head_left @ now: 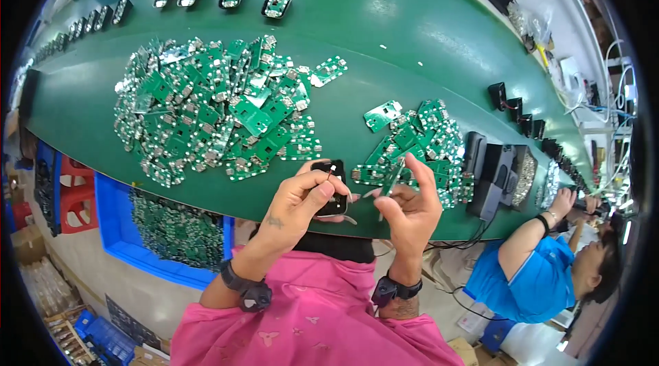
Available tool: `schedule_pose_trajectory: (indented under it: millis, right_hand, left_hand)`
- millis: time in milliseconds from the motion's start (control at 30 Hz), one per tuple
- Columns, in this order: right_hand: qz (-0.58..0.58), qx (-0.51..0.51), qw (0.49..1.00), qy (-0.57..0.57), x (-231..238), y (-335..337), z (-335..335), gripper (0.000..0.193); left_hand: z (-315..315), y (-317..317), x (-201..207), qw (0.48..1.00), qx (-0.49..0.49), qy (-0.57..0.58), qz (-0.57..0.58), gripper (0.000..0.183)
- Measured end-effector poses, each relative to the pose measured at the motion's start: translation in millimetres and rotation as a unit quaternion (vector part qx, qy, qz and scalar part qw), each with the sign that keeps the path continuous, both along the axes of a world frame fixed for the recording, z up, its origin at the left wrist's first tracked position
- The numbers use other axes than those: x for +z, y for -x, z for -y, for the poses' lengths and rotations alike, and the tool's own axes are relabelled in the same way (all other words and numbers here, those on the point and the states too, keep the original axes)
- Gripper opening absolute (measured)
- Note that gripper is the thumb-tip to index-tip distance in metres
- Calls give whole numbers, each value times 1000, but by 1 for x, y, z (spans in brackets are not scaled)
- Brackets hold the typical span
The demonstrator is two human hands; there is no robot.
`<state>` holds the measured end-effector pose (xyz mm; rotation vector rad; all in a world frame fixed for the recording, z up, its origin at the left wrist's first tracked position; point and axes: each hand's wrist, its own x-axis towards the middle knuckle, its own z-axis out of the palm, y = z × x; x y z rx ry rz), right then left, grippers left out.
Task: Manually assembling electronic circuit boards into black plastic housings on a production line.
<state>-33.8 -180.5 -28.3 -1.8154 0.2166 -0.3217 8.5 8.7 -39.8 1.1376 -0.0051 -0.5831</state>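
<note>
Near the table's front edge, my left hand (292, 204) is closed around a small black plastic case (335, 207). Its thumb and forefinger pinch together over the case, beside a thin piece with a pale tip. To the right of it, my right hand (417, 213) grips a green circuit board (392, 180), turned nearly edge-on, between thumb and fingers. Just beyond that hand lies a smaller heap of green circuit boards (429, 134). A much larger heap of boards (199, 108) spreads over the table to the left of my hands.
Several black cases with boards inside (278, 1) stand in a row on the far side of the green table (357, 16). A blue bin (117, 229) of boards sits below at the left. Dark grey devices (491, 174) stand at the right, near a co-worker in a blue shirt (525, 277).
</note>
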Motion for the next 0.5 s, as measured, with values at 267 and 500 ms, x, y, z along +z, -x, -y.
schedule_pose_trajectory:
  millis: [267, 500]
  right_hand:
    - [15, 74, 939, -334, -5, 6, 14, 92]
    - [-17, 159, 893, -421, -10, 9, 20, 88]
  left_hand:
    - [13, -7, 26, 962, -127, -150, 188, 21]
    - [18, -10, 26, 930, -167, -200, 259, 13]
